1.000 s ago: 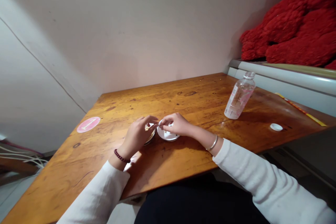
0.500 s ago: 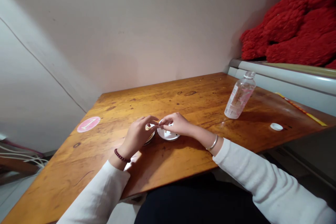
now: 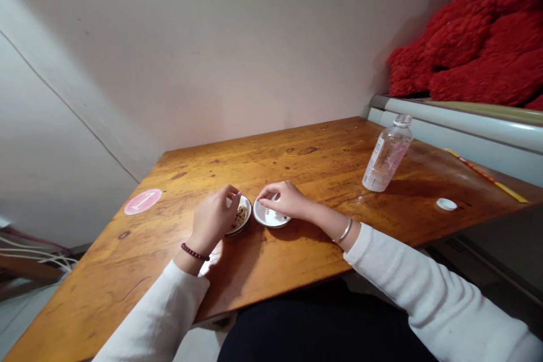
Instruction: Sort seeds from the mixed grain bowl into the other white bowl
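Observation:
My left hand (image 3: 214, 214) is over a small bowl (image 3: 246, 203), its thumb and index finger curled together at the tips. Small yellowish and dark grains or beads (image 3: 241, 216) lie in that bowl, partly covered by the hand. Beside it stands a white dish (image 3: 274, 224) with a dark rim and a few tiny pieces on its bottom. My right hand (image 3: 285, 200) hovers at the dish's far side, thumb and index finger pinched above its left edge. Whatever either pinch holds is too small to make out.
A clear plastic bottle (image 3: 387, 154) without its cap stands on the wooden table (image 3: 237, 167) to the right. Near it lie a white cap (image 3: 447, 204) and a yellow-red strip (image 3: 486, 175). At left is a pink round sticker (image 3: 143, 202); red plush (image 3: 470, 39) sits behind right.
My left hand has drawn away from my right fingertips, moving left over the small bowl and uncovering more of its contents. My right hand has stayed almost in place over the dish.

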Demonstrator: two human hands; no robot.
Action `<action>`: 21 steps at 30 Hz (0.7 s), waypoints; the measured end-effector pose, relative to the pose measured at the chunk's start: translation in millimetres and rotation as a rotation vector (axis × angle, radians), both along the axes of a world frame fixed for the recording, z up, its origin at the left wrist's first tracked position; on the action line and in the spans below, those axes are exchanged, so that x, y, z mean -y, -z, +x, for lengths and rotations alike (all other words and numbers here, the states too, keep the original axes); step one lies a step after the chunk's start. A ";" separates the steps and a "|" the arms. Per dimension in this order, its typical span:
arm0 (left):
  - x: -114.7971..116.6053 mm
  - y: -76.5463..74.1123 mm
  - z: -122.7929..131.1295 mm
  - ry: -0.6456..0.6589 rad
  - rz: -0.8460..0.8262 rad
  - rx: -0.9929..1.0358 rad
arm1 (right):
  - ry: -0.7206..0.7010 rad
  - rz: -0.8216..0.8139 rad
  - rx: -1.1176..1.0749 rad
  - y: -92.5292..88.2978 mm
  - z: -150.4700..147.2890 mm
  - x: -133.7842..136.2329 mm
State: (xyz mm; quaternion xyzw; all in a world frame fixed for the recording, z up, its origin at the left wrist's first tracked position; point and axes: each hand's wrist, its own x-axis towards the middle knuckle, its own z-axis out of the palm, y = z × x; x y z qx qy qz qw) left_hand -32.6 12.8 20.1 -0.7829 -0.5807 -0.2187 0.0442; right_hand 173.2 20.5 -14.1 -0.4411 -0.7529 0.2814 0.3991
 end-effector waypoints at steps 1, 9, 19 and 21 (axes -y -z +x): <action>-0.5 0.9 -1.1 -0.036 -0.016 -0.044 | 0.011 -0.006 0.005 -0.4 0.1 0.2; 1.1 3.7 -3.3 -0.044 -0.078 -0.151 | 0.021 -0.028 -0.026 0.2 -0.3 0.1; -0.2 4.1 -3.7 0.026 -0.097 -0.199 | 0.006 0.001 -0.033 -0.3 0.6 -0.5; -1.0 4.6 -4.6 0.044 -0.095 -0.191 | 0.010 0.002 -0.023 -0.2 0.7 -0.6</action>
